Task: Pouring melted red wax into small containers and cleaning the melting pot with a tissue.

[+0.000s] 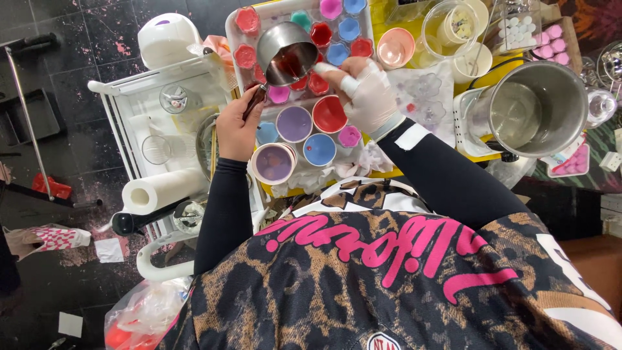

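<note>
My left hand (237,127) grips the dark handle of a small steel pouring pot (286,54) holding red liquid, tilted over a white tray (231,29) of small moulds filled red, blue, pink and teal. My right hand (368,93), in a white glove, rests its fingers at the pot's lip and over a red-filled mould (317,83). Nearer me stand round cups: one red (329,114), one lilac (294,124), one blue with a red dot (319,150), one pale purple (273,163).
A large steel pot (535,108) stands at the right on a white base. Clear and pink cups (395,47) sit behind the tray. At the left is a white cart (123,129) with a paper towel roll (159,190) and glass jars. Dark tiled floor lies beyond.
</note>
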